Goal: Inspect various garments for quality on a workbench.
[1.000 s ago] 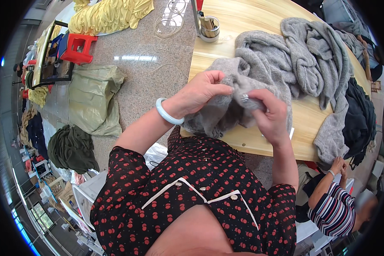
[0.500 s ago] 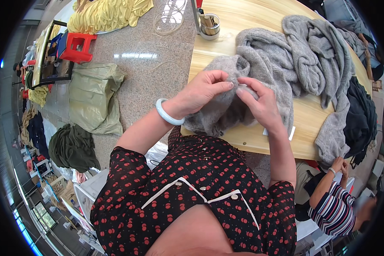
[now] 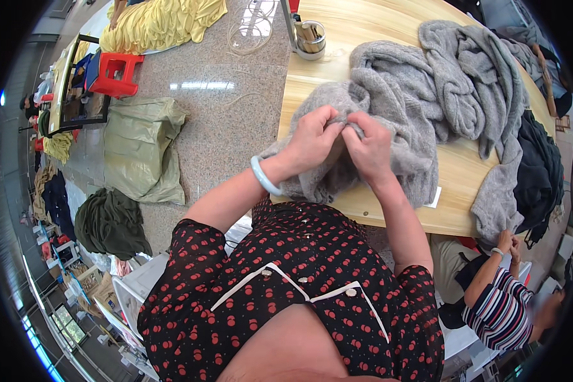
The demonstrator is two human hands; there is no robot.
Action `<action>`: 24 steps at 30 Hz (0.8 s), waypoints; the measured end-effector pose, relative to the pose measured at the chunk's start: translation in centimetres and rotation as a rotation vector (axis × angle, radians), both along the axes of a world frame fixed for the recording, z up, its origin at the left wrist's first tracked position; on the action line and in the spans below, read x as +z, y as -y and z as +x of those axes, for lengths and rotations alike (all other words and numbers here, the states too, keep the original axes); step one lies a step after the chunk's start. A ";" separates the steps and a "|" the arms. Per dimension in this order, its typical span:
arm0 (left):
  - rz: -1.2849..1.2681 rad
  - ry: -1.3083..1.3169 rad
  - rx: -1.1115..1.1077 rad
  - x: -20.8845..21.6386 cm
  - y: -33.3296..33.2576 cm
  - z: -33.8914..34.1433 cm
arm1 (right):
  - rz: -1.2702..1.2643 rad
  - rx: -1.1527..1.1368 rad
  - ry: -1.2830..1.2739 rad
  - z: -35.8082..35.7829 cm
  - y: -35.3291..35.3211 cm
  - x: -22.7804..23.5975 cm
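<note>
A grey knitted garment point(image 3: 395, 108) lies bunched at the near left part of the wooden table, its lower end by my body. My left hand point(image 3: 315, 137), with a pale bangle at the wrist, pinches a fold of it. Right beside it, my right hand point(image 3: 368, 149) grips the same fold between thumb and bent fingers. The thumbs and fingertips of both hands nearly meet. Whether anything small sits between the fingertips is hidden.
More grey knitwear point(image 3: 468, 76) lies along the table point(image 3: 356, 22), with dark cloth point(image 3: 538, 165) at its right edge. A tin of tools point(image 3: 310, 41) stands at the far left corner. At right, a person in a striped top point(image 3: 503, 305) handles grey cloth. A red stool point(image 3: 118, 73) stands leftward.
My hands have drawn closer together. The right hand has moved left and its fingers have curled in, while the left hand has shifted slightly right.
</note>
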State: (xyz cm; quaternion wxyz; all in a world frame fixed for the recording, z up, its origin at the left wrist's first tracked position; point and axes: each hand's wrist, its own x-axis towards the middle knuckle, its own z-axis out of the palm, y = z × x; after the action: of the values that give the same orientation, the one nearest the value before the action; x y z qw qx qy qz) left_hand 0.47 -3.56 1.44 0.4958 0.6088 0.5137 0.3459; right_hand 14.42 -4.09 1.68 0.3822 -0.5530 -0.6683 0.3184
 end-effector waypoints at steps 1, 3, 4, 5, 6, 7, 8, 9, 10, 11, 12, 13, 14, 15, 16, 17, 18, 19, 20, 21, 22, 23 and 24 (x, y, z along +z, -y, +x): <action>0.002 0.010 -0.001 -0.3 -0.3 0.0 | -0.093 -0.018 0.058 0.1 -0.2 -0.2; -0.437 0.378 -0.027 -0.6 -0.6 -0.5 | -0.071 0.036 -0.007 0.7 -0.2 -0.2; -0.393 0.414 -0.028 -0.5 -0.6 -0.8 | -0.174 0.061 -0.020 1.1 -0.1 -0.1; -0.543 0.563 -0.025 -0.3 -0.7 -1.2 | -0.163 0.133 -0.006 2.0 0.0 0.2; -0.689 0.713 -0.022 0.0 -0.8 -1.7 | -0.154 0.142 -0.020 2.8 0.1 0.5; -0.738 0.758 -0.047 0.3 -1.0 -2.1 | -0.163 0.153 0.038 3.6 0.2 0.8; -0.734 0.759 -0.046 0.7 -1.1 -2.5 | -0.141 0.175 0.082 4.3 0.2 0.9; -0.763 0.726 -0.065 1.1 -1.2 -2.8 | -0.154 0.157 0.142 5.1 0.1 0.9; -0.798 0.704 -0.093 1.5 -1.3 -3.1 | -0.172 0.143 0.154 5.6 0.0 0.7; -0.793 0.695 -0.092 1.9 -1.3 -3.5 | -0.133 0.079 0.194 6.1 -0.3 0.3; -0.814 0.741 -0.146 2.3 -1.2 -3.8 | -0.112 0.001 0.238 6.5 -0.5 -0.1; -0.835 0.786 -0.200 2.6 -1.0 -4.0 | -0.099 -0.061 0.246 6.8 -0.6 -0.6; -0.838 0.787 -0.201 2.8 -0.8 -4.1 | -0.078 -0.049 0.242 7.2 -0.6 -1.1; -0.858 0.807 -0.207 2.9 -0.6 -4.3 | -0.063 -0.088 0.277 7.5 -0.7 -1.5; -0.876 0.826 -0.211 3.0 -0.3 -4.4 | -0.092 -0.152 0.320 7.7 -0.7 -1.9; -0.875 0.824 -0.211 3.1 -0.2 -4.5 | -0.046 -0.127 0.308 8.1 -0.7 -2.2; -0.873 0.839 -0.200 3.1 -0.2 -4.6 | -0.194 -0.158 0.330 8.4 -0.7 -2.3; -0.872 0.856 -0.189 3.0 -0.1 -4.7 | -0.325 -0.195 0.346 8.6 -0.8 -2.3; -0.871 0.856 -0.189 3.0 -0.2 -4.8 | -0.342 -0.188 0.352 8.7 -0.8 -2.2; -0.868 0.833 -0.158 3.0 -0.3 -4.9 | -0.310 -0.217 0.349 8.7 -0.9 -1.9; -0.877 0.798 -0.124 3.0 -0.4 -4.9 | -0.289 -0.252 0.350 8.6 -1.0 -1.4; -0.862 0.810 -0.123 3.1 -0.6 -4.9 | -0.275 -0.241 0.346 8.4 -1.0 -0.8; -0.874 0.835 -0.111 3.3 -0.8 -4.8 | -0.169 -0.243 0.129 8.1 -1.1 -0.1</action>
State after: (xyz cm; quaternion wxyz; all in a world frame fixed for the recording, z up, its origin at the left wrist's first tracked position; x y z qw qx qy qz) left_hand -4.31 -2.71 4.70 0.8768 0.1876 0.3380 0.2861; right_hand 22.48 -3.02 1.59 0.3262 -0.6792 -0.5906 0.2890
